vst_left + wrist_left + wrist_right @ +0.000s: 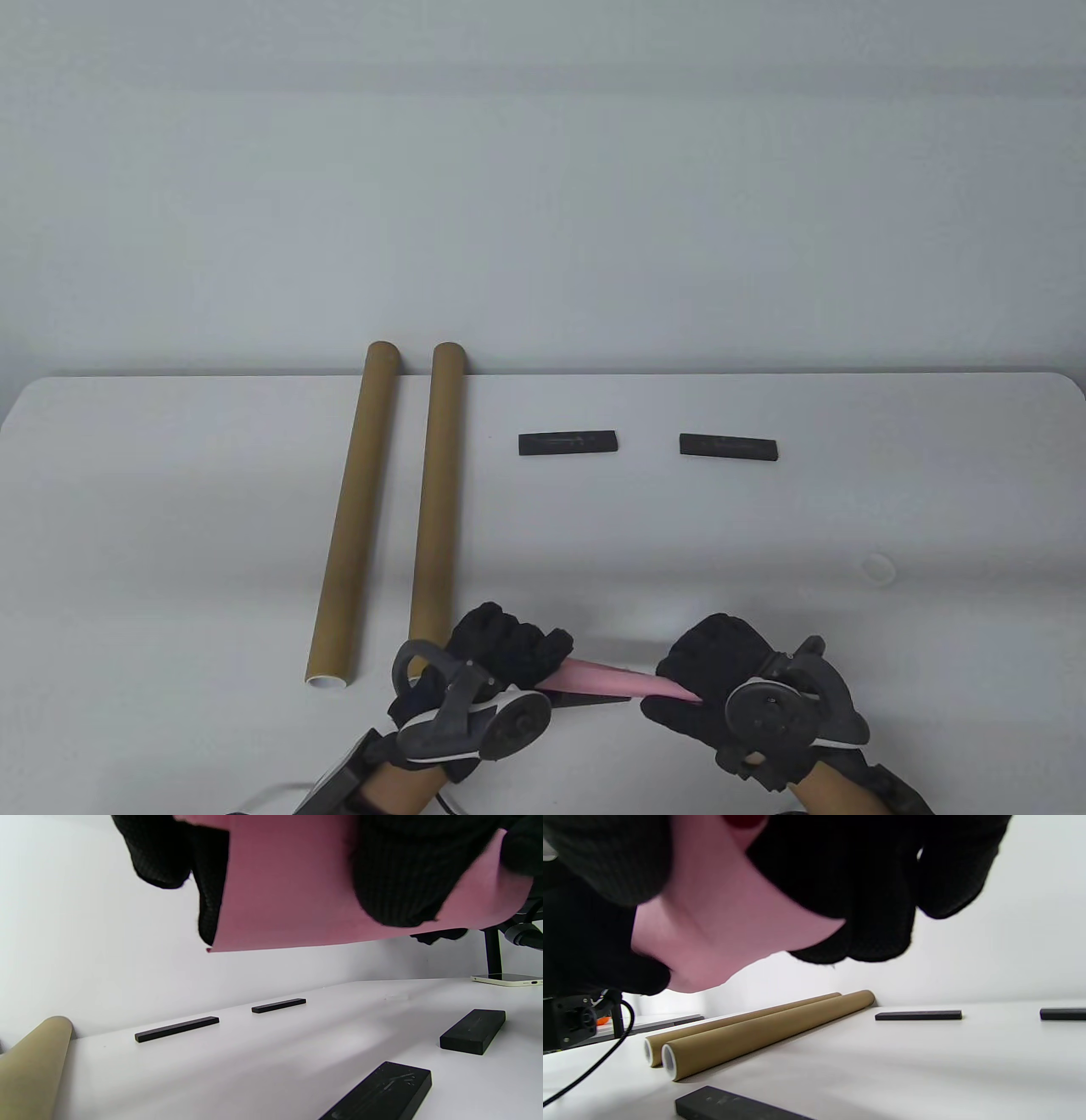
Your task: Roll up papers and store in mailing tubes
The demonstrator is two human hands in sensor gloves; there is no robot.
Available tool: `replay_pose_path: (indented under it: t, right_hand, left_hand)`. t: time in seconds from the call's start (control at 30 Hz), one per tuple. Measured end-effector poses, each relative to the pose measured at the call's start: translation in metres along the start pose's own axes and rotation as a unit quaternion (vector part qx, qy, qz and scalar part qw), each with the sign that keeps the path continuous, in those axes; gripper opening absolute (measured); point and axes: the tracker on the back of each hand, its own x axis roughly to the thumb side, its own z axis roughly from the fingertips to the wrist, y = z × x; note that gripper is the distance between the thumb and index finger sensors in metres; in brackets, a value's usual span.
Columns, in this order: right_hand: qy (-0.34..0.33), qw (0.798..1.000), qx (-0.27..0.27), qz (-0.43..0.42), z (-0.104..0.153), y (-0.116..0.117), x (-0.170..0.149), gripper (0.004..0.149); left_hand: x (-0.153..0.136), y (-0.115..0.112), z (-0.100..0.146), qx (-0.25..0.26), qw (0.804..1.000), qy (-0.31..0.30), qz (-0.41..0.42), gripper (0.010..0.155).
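Both hands hold a pink paper (607,679) raised above the near edge of the white surface (764,543). The left hand (501,649) has its grip closed around the paper's left end, and the right hand (721,671) has its grip closed around the right end, so the sheet curls between them. Two brown mailing tubes (399,501) lie side by side on the left of the surface, running front to back. Two flat black bars (649,444) lie further back, apart from each other, and more black blocks (473,1031) rest under the hands
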Motion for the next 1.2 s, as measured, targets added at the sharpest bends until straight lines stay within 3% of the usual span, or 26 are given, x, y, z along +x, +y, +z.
replay_pose_path:
  t: [0.27,0.43,0.57,0.7,0.9,1.03,1.2]
  right_hand:
    - [-0.017,1.000,-0.019,0.016,0.004,-0.003,0.001,0.059]
    - [-0.014,1.000,-0.007,-0.003,0.001,-0.004,-0.001,0.053]
    - [-0.001,0.999,0.005,-0.036,0.001,-0.002,-0.005,0.058]
    - [-0.009,1.000,-0.003,-0.005,0.002,-0.003,-0.004,0.063]
    - [-0.011,1.000,0.008,-0.008,-0.001,-0.001,-0.004,0.053]
    - [-0.005,0.999,0.025,-0.047,-0.002,0.003,-0.008,0.057]
    - [-0.012,1.000,0.007,-0.022,0.000,0.001,-0.006,0.065]
  left_hand:
    - [-0.008,-0.003,-0.003,-0.023,0.999,0.010,0.040,0.057]
    - [-0.005,-0.002,0.001,0.005,1.000,0.004,0.001,0.059]
    - [-0.005,0.000,0.001,0.008,1.000,-0.006,0.009,0.055]
    - [-0.009,-0.002,-0.001,-0.010,0.999,0.014,0.033,0.055]
    - [-0.009,-0.002,-0.001,0.000,1.000,0.007,0.020,0.063]
    - [-0.006,-0.001,-0.001,0.009,1.000,-0.005,0.003,0.061]
    - [-0.010,-0.002,-0.003,-0.007,1.000,-0.005,0.028,0.060]
